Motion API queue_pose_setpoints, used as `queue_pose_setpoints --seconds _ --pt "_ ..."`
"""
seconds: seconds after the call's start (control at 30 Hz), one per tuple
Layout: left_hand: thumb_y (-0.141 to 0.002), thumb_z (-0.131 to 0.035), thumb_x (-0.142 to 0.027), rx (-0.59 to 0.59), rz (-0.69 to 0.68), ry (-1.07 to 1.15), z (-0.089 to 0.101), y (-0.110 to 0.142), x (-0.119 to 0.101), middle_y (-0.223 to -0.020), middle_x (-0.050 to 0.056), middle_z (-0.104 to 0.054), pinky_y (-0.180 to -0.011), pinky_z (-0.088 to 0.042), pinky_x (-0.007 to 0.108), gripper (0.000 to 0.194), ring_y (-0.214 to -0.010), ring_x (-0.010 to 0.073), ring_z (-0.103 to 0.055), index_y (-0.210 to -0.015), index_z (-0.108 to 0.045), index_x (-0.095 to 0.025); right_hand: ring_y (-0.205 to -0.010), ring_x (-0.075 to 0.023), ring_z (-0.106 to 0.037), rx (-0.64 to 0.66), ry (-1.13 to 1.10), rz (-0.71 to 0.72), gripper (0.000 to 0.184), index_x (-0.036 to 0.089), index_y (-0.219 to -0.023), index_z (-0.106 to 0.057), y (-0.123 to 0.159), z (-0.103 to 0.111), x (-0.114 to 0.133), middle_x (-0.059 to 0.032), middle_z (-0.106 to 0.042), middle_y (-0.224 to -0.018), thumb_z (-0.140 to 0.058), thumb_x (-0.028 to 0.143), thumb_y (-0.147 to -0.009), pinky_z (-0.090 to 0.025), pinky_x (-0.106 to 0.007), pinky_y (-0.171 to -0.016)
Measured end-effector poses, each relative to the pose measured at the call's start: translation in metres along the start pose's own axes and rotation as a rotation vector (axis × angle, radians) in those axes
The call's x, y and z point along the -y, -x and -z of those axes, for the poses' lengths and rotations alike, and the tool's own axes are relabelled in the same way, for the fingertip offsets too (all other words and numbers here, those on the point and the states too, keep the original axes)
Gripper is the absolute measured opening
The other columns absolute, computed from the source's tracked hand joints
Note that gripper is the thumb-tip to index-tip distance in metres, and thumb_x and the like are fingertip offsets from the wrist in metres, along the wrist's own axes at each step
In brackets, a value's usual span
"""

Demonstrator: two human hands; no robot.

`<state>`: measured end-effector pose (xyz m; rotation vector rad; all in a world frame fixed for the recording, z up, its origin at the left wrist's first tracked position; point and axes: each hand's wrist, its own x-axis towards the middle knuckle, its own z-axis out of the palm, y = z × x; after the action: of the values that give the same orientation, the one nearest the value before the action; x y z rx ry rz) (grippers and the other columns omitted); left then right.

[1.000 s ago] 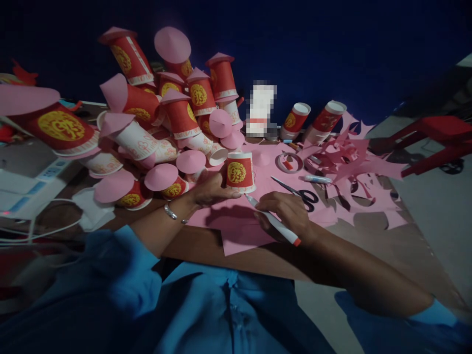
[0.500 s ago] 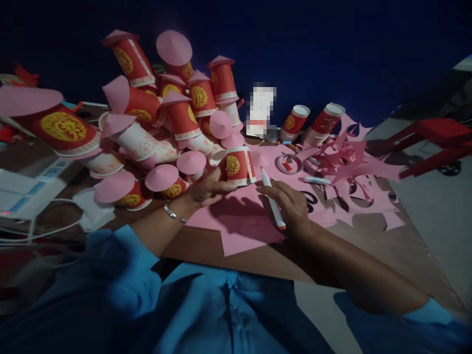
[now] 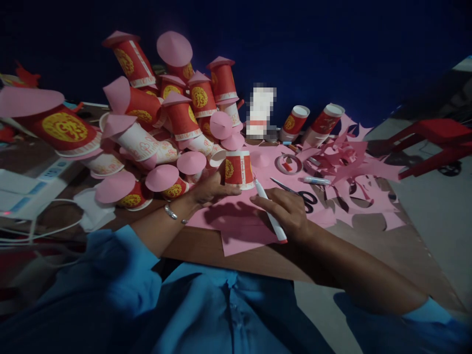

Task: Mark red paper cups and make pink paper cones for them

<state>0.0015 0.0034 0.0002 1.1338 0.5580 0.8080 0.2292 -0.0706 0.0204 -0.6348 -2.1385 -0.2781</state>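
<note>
My left hand (image 3: 212, 189) grips a red paper cup (image 3: 236, 169) with a yellow emblem and a white strip down its side. The cup is upside down or upright; I cannot tell which. In my right hand (image 3: 287, 209) is a white marker (image 3: 271, 214) with a red end, its tip at the cup's lower right edge. Beneath both hands lies a sheet of pink paper (image 3: 254, 236). Black-handled scissors (image 3: 306, 199) rest on the paper just beyond my right hand, their blades partly showing.
Several cups with pink paper cones (image 3: 184, 118) are heaped at the left. A roll of tape (image 3: 289, 164), a capped pen-like tube (image 3: 316, 181) and pink paper offcuts (image 3: 361, 196) lie to the right. Two stacks of cups (image 3: 326, 123) stand behind. A red stool (image 3: 438, 130) is beyond the table.
The cup has turned in my left hand, bringing its white strip nearer the middle. My right hand and the marker have moved slightly down and left, uncovering more of the scissors.
</note>
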Motion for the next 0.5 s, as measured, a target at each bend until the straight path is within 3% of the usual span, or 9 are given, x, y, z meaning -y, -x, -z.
queue_pose_setpoints --seconds 0.1,0.2,0.33,0.5 --pt "-0.067 -0.093 -0.024 -0.001 0.012 -0.012 0.0008 -0.0003 -0.0006 -0.121 0.013 -0.077 -0.108 -0.050 0.049 0.081 -0.124 0.0353 -0.068 -0.139 -0.057 -0.020 -0.065 -0.0140 -0.061 -0.037 0.018 0.019 0.021 0.015 -0.118 -0.069 -0.0047 0.0033 0.0022 -0.0031 -0.064 -0.077 -0.062 0.029 -0.104 -0.048 -0.025 -0.057" --pt "-0.066 -0.093 -0.023 -0.009 0.012 0.015 0.0010 -0.0008 0.0001 -0.125 0.013 -0.076 -0.107 -0.051 0.046 0.089 -0.123 0.0331 -0.068 -0.145 -0.052 -0.021 -0.067 -0.0139 -0.063 -0.060 0.008 0.044 0.018 0.014 -0.117 -0.067 -0.0070 0.0033 0.0039 -0.0045 -0.067 -0.079 -0.062 0.022 -0.103 -0.050 -0.025 -0.059" --pt "-0.065 -0.092 -0.020 -0.010 -0.008 0.040 0.0005 -0.0007 -0.0001 -0.117 0.009 -0.077 -0.101 -0.053 0.042 0.080 -0.114 0.0284 -0.071 -0.137 -0.057 -0.022 -0.068 -0.0155 -0.067 -0.086 -0.033 0.035 0.019 0.013 -0.112 -0.062 -0.0049 -0.0016 0.0044 -0.0071 -0.072 -0.081 -0.067 0.011 -0.094 -0.054 -0.026 -0.061" --pt "-0.065 -0.092 -0.021 -0.022 -0.002 0.023 0.0014 0.0009 -0.0018 -0.103 0.006 -0.076 -0.092 -0.055 0.036 0.073 -0.097 0.0225 -0.071 -0.131 -0.060 -0.021 -0.068 -0.0154 -0.068 -0.073 -0.050 0.026 0.018 0.018 -0.111 -0.060 -0.0028 -0.0034 0.0032 -0.0043 -0.071 -0.080 -0.066 0.013 -0.095 -0.055 -0.026 -0.060"
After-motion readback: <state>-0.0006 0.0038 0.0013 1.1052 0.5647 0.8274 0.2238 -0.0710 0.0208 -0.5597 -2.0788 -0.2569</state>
